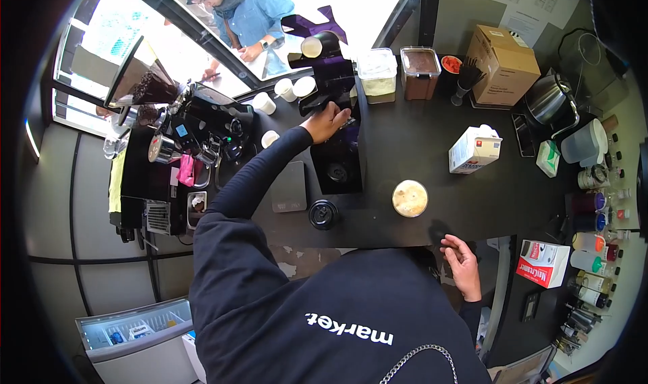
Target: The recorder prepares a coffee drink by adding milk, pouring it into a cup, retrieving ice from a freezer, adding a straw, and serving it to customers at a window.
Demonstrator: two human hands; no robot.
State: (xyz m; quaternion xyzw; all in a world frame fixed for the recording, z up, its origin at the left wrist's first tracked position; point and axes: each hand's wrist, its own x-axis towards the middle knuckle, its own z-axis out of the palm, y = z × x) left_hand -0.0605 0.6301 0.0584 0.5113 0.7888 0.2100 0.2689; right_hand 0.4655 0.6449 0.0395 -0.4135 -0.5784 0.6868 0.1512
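My left hand (328,123) reaches forward with curled fingers at a dark projecting part of a tall black countertop machine (336,153); the machine hides part of its grip. My right hand (461,267) hangs empty past the counter's near edge, its fingers slightly bent. A cup of foamy light-brown drink (410,199) stands between the machine and a carton (474,150). Left of the cup is a round black lid-like object (323,214). A flat dark scale (289,186) lies beside the machine, under my left forearm.
White cups (264,103) stand near the window. A coffee grinder (147,83) and espresso equipment (202,131) occupy the left. Lidded tubs (420,72), a cardboard box (503,67) and a metal kettle (549,100) line the back right. Bottles crowd the right wall. A person (258,19) leans outside the window.
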